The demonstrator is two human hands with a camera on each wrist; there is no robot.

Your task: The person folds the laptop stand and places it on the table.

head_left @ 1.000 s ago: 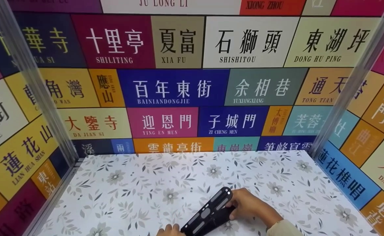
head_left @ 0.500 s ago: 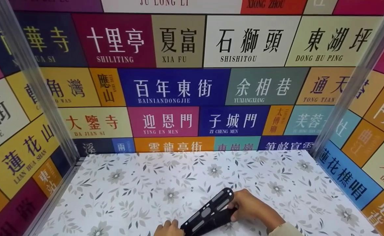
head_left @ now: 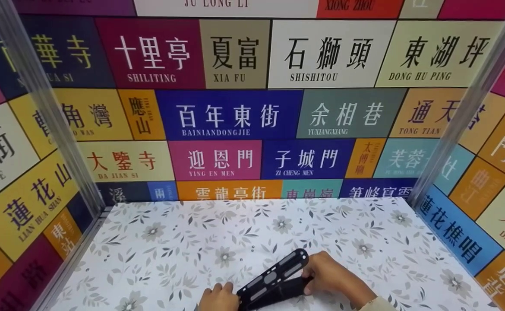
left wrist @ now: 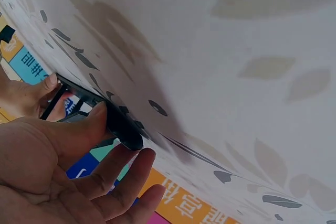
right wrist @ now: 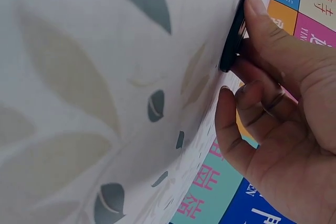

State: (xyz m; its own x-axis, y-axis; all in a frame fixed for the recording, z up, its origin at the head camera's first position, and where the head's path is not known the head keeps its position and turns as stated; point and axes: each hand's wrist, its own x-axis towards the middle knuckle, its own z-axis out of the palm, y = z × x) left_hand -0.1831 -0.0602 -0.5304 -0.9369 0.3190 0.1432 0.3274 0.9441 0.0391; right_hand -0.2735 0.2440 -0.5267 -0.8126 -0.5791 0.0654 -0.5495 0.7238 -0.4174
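A black folding stand with grey pads and long slots lies slantwise at the near side of the table. Its two long arms spread in a narrow V, joined towards the left hand. The left hand holds that lower-left end; in the left wrist view, the thumb and a finger of this hand pinch the dark end of the stand. At the upper-right end, the right hand grips the lower arm. The right wrist view has its thumb and forefinger pinching the stand's edge, other fingers loosely bent.
A white cloth with grey flowers and leaves covers the table. Colourful panels with printed place names stand behind and at both sides. Metal posts rise at the back corners.
The stand's two arms have spread a little further apart. The left hand has shifted slightly left and up, while the right hand has moved slightly down and right.
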